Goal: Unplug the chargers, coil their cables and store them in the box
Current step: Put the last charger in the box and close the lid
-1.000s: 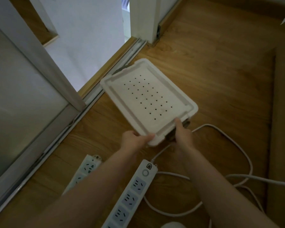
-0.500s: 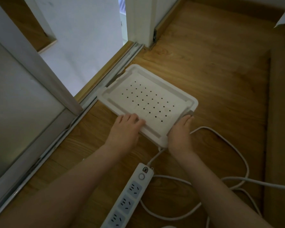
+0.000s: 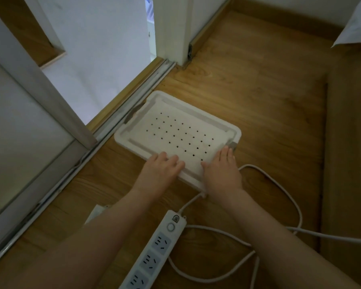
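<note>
The box (image 3: 175, 126) is a flat white container with its lid on; the lid's sunken middle is dotted with rows of small square holes. It lies on the wooden floor (image 3: 258, 97), set at an angle, its far left corner close to the metal door track (image 3: 133, 97) that runs along the floor's left edge. A grey latch (image 3: 233, 145) shows at its right corner and another at the far left side.

Both hands rest on the near edge of the lid, palms down and gripping nothing. The left hand (image 3: 162, 171) lies near the lid's left near corner with its fingers spread loosely over the rim. The right hand (image 3: 222, 171) lies flat by the right near corner, its fingers straight and close together, the tips just short of the grey latch.

A white power strip (image 3: 154, 253) with a round button and empty sockets lies on the floor between the forearms, near the bottom edge of the view. A white cable (image 3: 191, 202) leaves its top end, touches the near corner of the box and loops wide to the right. The corner of a second white strip (image 3: 96, 211) peeks out beside the left forearm. A frosted glass door (image 3: 19, 142) stands to the left of the track
</note>
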Action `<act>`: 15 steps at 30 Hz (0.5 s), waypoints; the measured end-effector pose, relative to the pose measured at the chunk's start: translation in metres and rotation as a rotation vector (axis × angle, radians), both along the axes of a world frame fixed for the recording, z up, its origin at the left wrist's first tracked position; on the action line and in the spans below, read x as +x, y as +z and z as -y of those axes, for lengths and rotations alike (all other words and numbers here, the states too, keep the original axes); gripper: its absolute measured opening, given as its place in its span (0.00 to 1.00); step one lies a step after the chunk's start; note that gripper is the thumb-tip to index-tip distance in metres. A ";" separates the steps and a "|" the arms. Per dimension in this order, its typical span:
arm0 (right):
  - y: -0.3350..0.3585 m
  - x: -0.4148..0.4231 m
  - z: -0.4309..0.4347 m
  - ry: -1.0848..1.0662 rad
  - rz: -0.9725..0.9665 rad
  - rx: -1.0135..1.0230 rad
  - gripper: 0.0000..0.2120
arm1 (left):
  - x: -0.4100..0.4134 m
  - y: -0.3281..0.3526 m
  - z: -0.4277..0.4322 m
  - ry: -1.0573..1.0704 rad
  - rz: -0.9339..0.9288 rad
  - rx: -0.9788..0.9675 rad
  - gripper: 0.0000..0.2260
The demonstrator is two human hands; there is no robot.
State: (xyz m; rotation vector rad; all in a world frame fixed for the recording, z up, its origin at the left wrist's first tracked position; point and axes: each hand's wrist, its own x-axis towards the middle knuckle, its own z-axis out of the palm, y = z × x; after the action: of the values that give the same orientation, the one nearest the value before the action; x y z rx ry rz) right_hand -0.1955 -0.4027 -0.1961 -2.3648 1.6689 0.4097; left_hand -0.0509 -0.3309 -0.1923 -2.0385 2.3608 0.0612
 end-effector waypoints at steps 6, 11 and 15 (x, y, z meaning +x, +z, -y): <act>0.012 0.012 0.007 0.187 0.264 0.053 0.38 | -0.036 -0.002 -0.013 -0.099 -0.310 -0.032 0.07; 0.013 0.040 0.018 0.365 0.219 0.170 0.26 | 0.027 0.001 -0.022 0.356 -0.339 -0.398 0.08; 0.007 0.051 0.019 0.353 0.199 0.180 0.27 | 0.082 -0.008 -0.016 0.994 -0.614 0.014 0.30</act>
State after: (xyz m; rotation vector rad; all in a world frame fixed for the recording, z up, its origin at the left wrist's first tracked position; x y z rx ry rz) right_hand -0.1446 -0.4218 -0.1890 -2.4694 1.0836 0.3506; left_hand 0.0316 -0.3148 -0.2005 -3.2738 1.1994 0.7897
